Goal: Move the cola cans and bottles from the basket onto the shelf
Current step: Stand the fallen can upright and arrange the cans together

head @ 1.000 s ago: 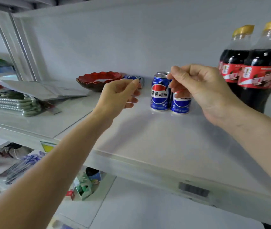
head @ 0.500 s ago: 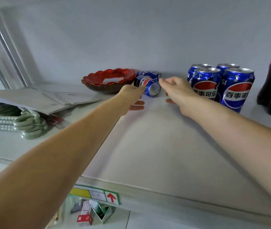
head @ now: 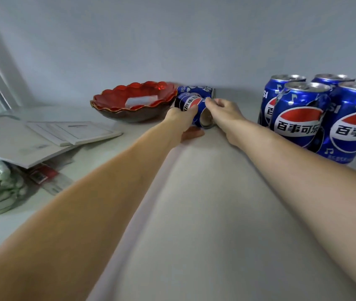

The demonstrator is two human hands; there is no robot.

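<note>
Both hands on one tipped cola can (head: 194,110) lying on the shelf (head: 205,213) just right of the red bowl (head: 133,105): left hand (head: 182,120) wraps its side, right hand (head: 223,114) pinches the other side. Second lying can (head: 195,91) directly behind it; four upright cans (head: 298,118) stand farther right of the bowl.

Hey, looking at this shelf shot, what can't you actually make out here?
Head view only:
- Rear lying can: mostly hidden behind the gripped can and both hands.
- Left hand: its fingers sit behind that can; right hand covers its far side.
- Rightmost upright can: cut by the frame edge.
- Papers: print blurred.
- Basket: out of view.
</note>
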